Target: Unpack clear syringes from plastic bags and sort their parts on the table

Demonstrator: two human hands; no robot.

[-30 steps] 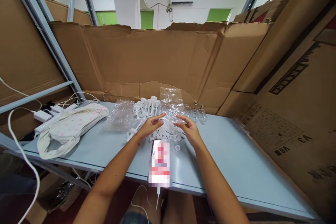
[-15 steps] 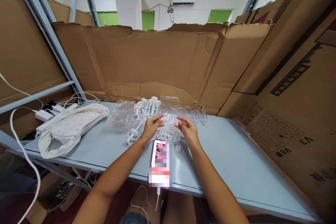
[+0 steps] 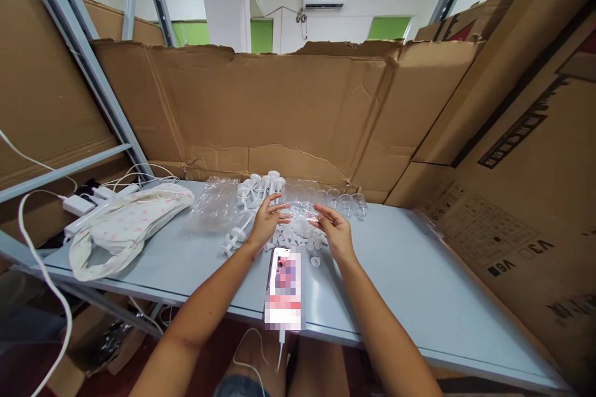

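Observation:
A clear plastic bag (image 3: 302, 209) is stretched between my two hands above the table. My left hand (image 3: 266, 223) has its thumb side at the bag's left edge, with the index finger lifted somewhat apart. On the other edge, my right hand (image 3: 336, 232) pinches the film between thumb and fingers. Below the bag lies a heap of small white plastic pieces (image 3: 298, 237), partly hidden. White plunger-like parts (image 3: 261, 189) are piled behind my left hand. Clear ribbed plastic cylinders (image 3: 345, 205) stand in a row behind my right hand.
A phone (image 3: 284, 288) with a charging cable lies at the table's front edge. More clear bags (image 3: 214, 205) and a white cloth bag (image 3: 130, 223) are on the left, near a power strip (image 3: 88, 214). Cardboard (image 3: 279, 105) walls the back and right.
The upright clear flap of the bag has lowered. My left index finger has risen and spread away from the thumb. My right hand has barely moved.

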